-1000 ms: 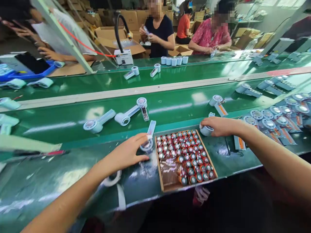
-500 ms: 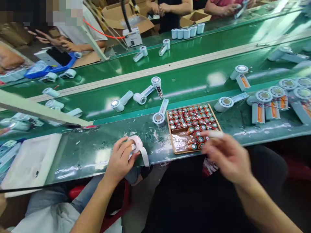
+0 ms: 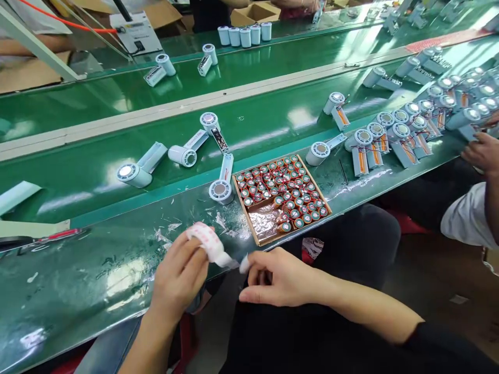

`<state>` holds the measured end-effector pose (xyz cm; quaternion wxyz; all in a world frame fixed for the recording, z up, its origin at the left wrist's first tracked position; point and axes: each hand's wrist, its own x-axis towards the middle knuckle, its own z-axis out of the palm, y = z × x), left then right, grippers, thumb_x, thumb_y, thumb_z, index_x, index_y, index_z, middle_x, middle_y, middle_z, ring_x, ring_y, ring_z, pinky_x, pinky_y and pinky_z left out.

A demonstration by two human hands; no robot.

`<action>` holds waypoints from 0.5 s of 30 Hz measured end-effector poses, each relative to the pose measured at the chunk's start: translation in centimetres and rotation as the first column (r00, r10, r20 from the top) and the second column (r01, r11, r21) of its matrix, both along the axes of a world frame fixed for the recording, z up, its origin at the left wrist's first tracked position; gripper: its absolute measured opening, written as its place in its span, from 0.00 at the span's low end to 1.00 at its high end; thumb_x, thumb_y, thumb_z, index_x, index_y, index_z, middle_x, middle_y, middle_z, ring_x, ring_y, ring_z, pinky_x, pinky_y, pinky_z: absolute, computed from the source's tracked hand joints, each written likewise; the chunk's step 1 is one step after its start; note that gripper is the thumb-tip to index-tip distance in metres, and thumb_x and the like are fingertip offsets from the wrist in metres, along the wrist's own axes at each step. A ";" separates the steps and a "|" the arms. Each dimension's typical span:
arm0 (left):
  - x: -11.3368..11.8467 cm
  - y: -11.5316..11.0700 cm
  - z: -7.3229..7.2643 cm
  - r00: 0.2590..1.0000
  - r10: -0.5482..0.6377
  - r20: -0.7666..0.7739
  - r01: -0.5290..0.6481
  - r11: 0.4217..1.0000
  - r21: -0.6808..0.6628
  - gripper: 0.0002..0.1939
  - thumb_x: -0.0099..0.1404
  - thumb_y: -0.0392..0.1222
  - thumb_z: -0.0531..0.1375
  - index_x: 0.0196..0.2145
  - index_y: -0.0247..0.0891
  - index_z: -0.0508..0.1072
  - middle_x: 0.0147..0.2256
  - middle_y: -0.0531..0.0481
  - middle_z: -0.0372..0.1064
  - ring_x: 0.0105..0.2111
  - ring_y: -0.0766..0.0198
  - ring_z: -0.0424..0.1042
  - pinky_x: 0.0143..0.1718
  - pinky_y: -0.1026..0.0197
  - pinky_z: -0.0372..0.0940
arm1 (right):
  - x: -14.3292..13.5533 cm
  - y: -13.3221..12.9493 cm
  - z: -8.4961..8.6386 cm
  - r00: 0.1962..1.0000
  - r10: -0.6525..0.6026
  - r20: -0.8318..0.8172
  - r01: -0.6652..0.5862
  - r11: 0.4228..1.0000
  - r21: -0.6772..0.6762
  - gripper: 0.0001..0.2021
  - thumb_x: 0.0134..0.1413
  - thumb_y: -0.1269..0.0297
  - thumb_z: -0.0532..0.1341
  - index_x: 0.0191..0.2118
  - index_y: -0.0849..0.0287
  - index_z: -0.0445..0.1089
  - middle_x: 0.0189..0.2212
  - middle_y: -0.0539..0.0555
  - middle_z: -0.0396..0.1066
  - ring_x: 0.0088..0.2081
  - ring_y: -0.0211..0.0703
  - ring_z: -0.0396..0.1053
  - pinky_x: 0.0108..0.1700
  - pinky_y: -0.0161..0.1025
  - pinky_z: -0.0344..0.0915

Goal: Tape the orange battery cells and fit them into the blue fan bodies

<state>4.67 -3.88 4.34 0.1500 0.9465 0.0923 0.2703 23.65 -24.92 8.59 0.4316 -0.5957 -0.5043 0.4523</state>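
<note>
My left hand (image 3: 181, 270) has its fingers wrapped round a roll of white tape (image 3: 207, 240) with pinkish marks. A loose end of tape hangs from the roll toward my right hand (image 3: 278, 278). The right index fingertip has a white wrap on it and is beside that tape end; its fingers are curled and the thumb is apart, and whether it touches the tape is unclear. Beyond my hands lies a cardboard tray (image 3: 255, 228) holding several battery cells (image 3: 298, 201) with red wires. A pale blue fan-like part (image 3: 221, 191) stands at the tray's left.
More pale blue parts (image 3: 134, 175) lie on the green line, with several others (image 3: 362, 137) at right. A co-worker's hand (image 3: 483, 151) is at the right edge. Red-handled scissors (image 3: 58, 236) lie left. A white box (image 3: 136, 34) stands at the back.
The view has shifted right. My right hand has come from over the tray to beside the tape's loose end. My left hand still holds the roll, now turned and tilted.
</note>
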 end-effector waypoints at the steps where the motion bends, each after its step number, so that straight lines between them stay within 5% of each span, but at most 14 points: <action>1: 0.2 -0.3 0.3 0.999 -0.049 0.003 0.049 0.999 0.014 0.20 0.65 0.40 0.64 0.53 0.53 0.74 0.52 0.48 0.76 0.60 0.45 0.72 0.65 0.35 0.68 | -0.1 0.2 0.0 1.000 -0.004 -0.025 0.003 0.999 -0.034 0.11 0.60 0.56 0.70 0.39 0.57 0.74 0.28 0.47 0.77 0.25 0.36 0.71 0.29 0.31 0.63; 3: 0.6 -0.5 0.9 0.992 -0.113 0.058 0.111 0.993 0.041 0.17 0.65 0.38 0.64 0.50 0.53 0.76 0.51 0.49 0.77 0.58 0.46 0.74 0.64 0.35 0.70 | -0.3 0.6 0.1 0.993 0.107 -0.045 -0.108 0.994 -0.026 0.12 0.64 0.53 0.67 0.36 0.57 0.74 0.25 0.46 0.75 0.24 0.34 0.69 0.29 0.31 0.62; 6: 0.8 0.0 1.5 0.976 -0.019 0.215 0.010 0.999 0.041 0.17 0.66 0.33 0.63 0.50 0.50 0.76 0.51 0.48 0.77 0.56 0.47 0.76 0.59 0.37 0.72 | -0.4 0.5 0.0 0.966 0.251 0.058 -0.256 0.961 0.109 0.15 0.67 0.57 0.64 0.29 0.57 0.74 0.20 0.45 0.69 0.23 0.33 0.65 0.29 0.32 0.59; 8: 0.7 0.3 1.4 0.971 0.012 0.240 -0.021 0.999 0.033 0.15 0.66 0.34 0.65 0.48 0.49 0.77 0.49 0.47 0.78 0.54 0.47 0.76 0.57 0.38 0.73 | 0.0 0.3 0.2 0.990 0.093 0.105 -0.106 0.987 0.122 0.11 0.63 0.56 0.68 0.34 0.57 0.76 0.21 0.45 0.69 0.22 0.33 0.64 0.28 0.32 0.58; 11: 0.9 0.0 1.0 0.979 -0.096 0.177 0.093 0.995 0.027 0.08 0.65 0.39 0.67 0.43 0.47 0.78 0.44 0.48 0.78 0.52 0.48 0.77 0.59 0.38 0.72 | 0.7 0.6 1.1 0.989 -0.140 0.052 0.140 0.990 0.004 0.18 0.55 0.51 0.74 0.45 0.58 0.76 0.23 0.45 0.74 0.23 0.34 0.66 0.27 0.31 0.59; 15: 1.6 -1.0 1.4 0.948 -0.036 0.315 0.057 0.997 -0.057 0.05 0.65 0.39 0.68 0.40 0.45 0.80 0.44 0.49 0.79 0.50 0.49 0.78 0.55 0.41 0.75 | 0.2 1.2 1.7 0.975 0.215 -0.060 -0.216 0.977 0.001 0.14 0.68 0.53 0.65 0.37 0.59 0.78 0.23 0.46 0.74 0.22 0.32 0.68 0.27 0.29 0.60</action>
